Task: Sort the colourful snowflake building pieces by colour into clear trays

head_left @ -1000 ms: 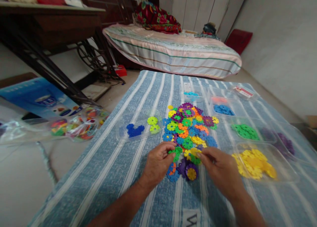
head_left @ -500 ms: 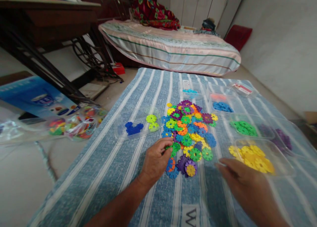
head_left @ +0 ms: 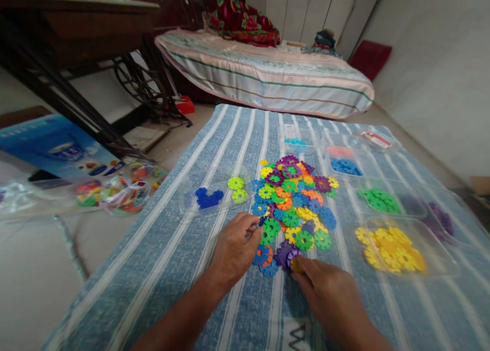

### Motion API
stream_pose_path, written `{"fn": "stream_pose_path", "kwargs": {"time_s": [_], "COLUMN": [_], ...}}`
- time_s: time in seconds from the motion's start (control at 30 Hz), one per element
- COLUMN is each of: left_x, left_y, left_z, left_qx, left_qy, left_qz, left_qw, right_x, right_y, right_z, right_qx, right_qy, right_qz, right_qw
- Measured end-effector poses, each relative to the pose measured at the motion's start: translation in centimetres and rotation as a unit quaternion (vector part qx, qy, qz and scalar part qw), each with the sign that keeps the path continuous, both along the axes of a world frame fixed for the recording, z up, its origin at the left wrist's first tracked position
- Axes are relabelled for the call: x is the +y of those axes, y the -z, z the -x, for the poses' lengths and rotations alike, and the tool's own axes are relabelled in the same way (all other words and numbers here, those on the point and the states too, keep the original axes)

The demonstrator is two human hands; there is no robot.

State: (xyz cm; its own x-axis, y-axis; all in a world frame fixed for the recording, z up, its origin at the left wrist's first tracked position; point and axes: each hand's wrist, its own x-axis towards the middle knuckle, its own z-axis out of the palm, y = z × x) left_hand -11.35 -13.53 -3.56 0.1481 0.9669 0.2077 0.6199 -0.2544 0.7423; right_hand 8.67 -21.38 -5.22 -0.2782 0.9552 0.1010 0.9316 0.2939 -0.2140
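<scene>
A heap of colourful notched plastic building discs (head_left: 291,217) lies in the middle of the cloth. My right hand (head_left: 325,284) is at its near edge, thumb and fingers closed on a yellow disc (head_left: 296,263) that sits over purple discs (head_left: 284,253). At the heap's left side is my left hand (head_left: 235,243), its fingers curled together beside green discs (head_left: 270,229). A bit of dark blue shows at its fingertips, but I cannot make out what it holds.
Clear tubs hold sorted discs: yellow (head_left: 398,251), green (head_left: 378,200), purple (head_left: 440,218) and blue (head_left: 344,166) at right, light blue (head_left: 295,144) at the back. A tub at left holds dark blue discs (head_left: 209,197) and lime discs (head_left: 237,189). A bed (head_left: 268,80) stands beyond.
My right hand has moved left from beside the yellow tub to the near edge of the heap and closed on the yellow disc. My left hand has barely moved.
</scene>
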Motion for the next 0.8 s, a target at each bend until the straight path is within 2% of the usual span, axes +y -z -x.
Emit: {"fn": "stream_pose_path", "kwargs": {"time_s": [0.1,0.3,0.4,0.6,0.7,0.8], "left_x": [-0.1,-0.8,-1.2,-1.2,-1.2,-1.2], "left_y": [-0.8,-2.2,-2.4,-2.1,-2.0,-2.2], "left_z": [0.7,1.1,0.9,0.9,0.9,0.7], "left_qx": [0.079,0.219,0.249,0.249,0.238,0.216], "left_qy": [0.038,0.123,0.14,0.16,0.165,0.16], "left_qz": [0.05,0.126,0.136,0.144,0.149,0.163], "left_qw": [0.995,0.96,0.949,0.944,0.946,0.949], "right_x": [0.0,-0.4,-0.5,-0.1,-0.1,-0.3], "right_y": [-0.2,-0.6,-0.6,-0.5,-1.5,-3.4], "right_z": [-0.1,0.2,0.2,-0.9,-2.6,-5.6], "right_qx": [0.005,-0.029,-0.032,0.016,0.022,-0.042], "right_qy": [-0.007,-0.002,-0.007,-0.029,0.019,0.167], "right_qz": [0.011,-0.003,-0.036,-0.115,-0.158,-0.201], "right_qw": [1.0,1.0,0.999,0.993,0.987,0.964]}}
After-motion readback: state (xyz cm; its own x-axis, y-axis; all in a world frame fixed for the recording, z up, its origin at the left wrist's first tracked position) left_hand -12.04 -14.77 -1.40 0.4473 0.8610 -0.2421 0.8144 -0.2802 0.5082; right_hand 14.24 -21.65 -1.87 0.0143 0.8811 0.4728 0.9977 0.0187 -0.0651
